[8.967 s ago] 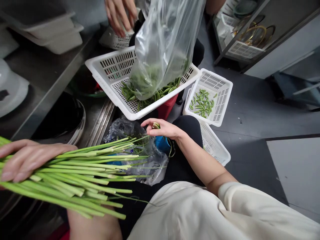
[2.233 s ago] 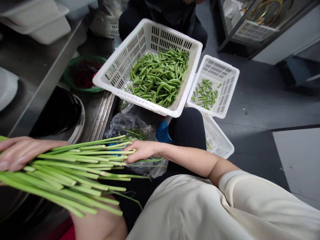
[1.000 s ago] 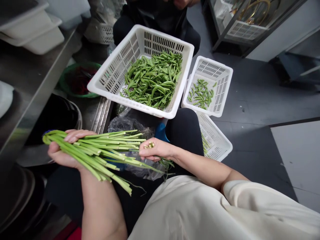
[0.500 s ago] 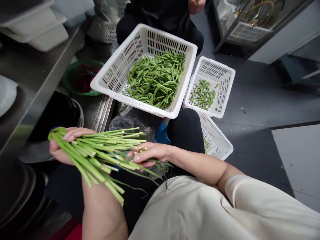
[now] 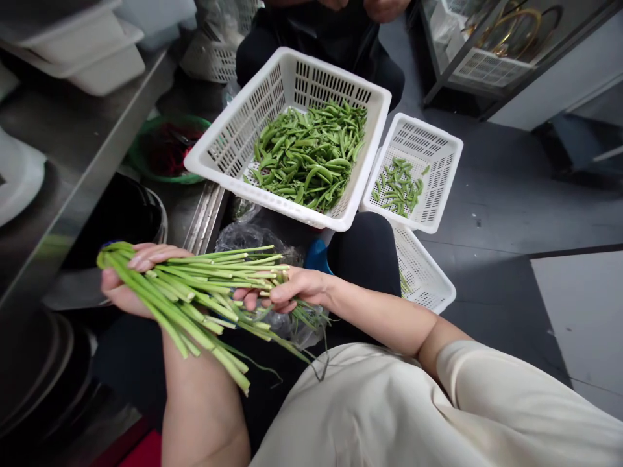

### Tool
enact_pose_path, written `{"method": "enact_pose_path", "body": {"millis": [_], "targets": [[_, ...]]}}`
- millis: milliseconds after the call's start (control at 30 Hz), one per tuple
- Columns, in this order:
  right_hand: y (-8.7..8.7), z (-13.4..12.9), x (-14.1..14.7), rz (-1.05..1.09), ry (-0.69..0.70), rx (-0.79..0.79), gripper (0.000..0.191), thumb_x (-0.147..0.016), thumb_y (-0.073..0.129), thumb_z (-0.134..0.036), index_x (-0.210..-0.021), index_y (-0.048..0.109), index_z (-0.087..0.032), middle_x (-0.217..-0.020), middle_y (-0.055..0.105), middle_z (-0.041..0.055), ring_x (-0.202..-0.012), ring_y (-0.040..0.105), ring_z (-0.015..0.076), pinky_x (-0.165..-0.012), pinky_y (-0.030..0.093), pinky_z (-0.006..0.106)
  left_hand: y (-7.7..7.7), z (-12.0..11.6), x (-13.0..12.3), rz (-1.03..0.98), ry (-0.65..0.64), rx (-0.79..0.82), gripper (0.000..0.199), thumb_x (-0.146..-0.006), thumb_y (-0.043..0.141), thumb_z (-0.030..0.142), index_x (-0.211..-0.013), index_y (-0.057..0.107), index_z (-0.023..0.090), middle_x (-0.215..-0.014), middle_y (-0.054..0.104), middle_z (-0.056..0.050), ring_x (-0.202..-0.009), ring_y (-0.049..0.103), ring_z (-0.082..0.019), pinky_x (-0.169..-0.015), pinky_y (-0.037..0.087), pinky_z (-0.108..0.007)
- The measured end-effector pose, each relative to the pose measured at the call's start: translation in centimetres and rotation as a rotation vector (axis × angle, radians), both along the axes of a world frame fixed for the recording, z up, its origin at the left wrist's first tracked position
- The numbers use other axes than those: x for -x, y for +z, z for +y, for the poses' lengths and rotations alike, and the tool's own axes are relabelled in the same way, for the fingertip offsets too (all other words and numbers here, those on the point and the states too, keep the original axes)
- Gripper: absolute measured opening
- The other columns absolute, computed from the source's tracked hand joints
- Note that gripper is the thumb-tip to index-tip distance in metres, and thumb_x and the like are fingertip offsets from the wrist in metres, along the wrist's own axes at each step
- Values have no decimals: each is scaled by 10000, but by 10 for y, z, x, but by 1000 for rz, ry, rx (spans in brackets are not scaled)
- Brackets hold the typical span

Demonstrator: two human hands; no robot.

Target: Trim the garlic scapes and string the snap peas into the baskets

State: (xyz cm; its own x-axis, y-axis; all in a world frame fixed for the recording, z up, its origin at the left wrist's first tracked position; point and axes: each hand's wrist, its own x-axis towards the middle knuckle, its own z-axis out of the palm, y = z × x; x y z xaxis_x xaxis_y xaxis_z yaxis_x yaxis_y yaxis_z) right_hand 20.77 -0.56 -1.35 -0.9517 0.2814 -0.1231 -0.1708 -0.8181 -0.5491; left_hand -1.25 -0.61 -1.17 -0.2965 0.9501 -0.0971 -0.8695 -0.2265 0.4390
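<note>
My left hand (image 5: 127, 295) is closed round a bundle of long green stalks, which look like garlic scapes (image 5: 209, 279). Their cut ends fan out to the right, and a bit of blue and yellow shows at the bundle's left end. At the fanned side, my right hand (image 5: 299, 287) has its fingers curled on some stalk ends and thin, wilted green strands (image 5: 309, 318). Its thumb lies on top; the stalks partly hide the other fingers. Below the hands, clear plastic wrapping (image 5: 257, 239) lies crumpled.
A large white basket (image 5: 214, 175) of pea pods stands ahead. Right of it are a smaller basket (image 5: 450, 172) with a few pods and another white basket (image 5: 433, 275). A green bowl (image 5: 146, 170) sits left, beside a metal counter (image 5: 97, 155). A co-worker's hands (image 5: 384, 8) show at top.
My right hand has shifted slightly up and right along the stalk ends. My left hand still holds the bundle. The co-worker's two hands are now together at the top edge.
</note>
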Motion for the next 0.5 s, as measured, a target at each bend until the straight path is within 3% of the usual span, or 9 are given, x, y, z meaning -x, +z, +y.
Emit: {"method": "enact_pose_path", "body": {"millis": [67,133,300,500], "targets": [[4,0,3,-21,44,-26,513,-633,794,-348,-1047,617,-100,-940,628,74,-518,324,20,-377,208,158,2,0,-2,-76,-19,-34,471,-426,721,292,-751,390,211,-559,581,186,-525,574,45,-651,477,-12],[9,0,7,-79,69,-20,382,-727,711,-345,-997,621,-89,-888,629,71,-503,312,21,-367,189,155,4,1,-3,-87,-16,-30,464,-427,717,298,-744,388,212,-545,574,188,-514,575,42,-627,479,-19],[21,1,16,-274,2,4,133,-784,593,-199,-856,609,-89,-716,579,19,-451,298,19,-350,162,150,6,3,-3,-102,37,-21,433,-439,702,346,-734,416,208,-487,540,196,-458,548,46,-570,468,-9],[39,-2,21,-440,-34,-142,306,-610,780,-287,-686,532,-124,-584,529,-33,-430,330,15,-347,138,138,4,6,4,-115,42,-21,382,-496,689,422,-712,458,209,-456,536,177,-417,529,33,-521,469,-28]]}}
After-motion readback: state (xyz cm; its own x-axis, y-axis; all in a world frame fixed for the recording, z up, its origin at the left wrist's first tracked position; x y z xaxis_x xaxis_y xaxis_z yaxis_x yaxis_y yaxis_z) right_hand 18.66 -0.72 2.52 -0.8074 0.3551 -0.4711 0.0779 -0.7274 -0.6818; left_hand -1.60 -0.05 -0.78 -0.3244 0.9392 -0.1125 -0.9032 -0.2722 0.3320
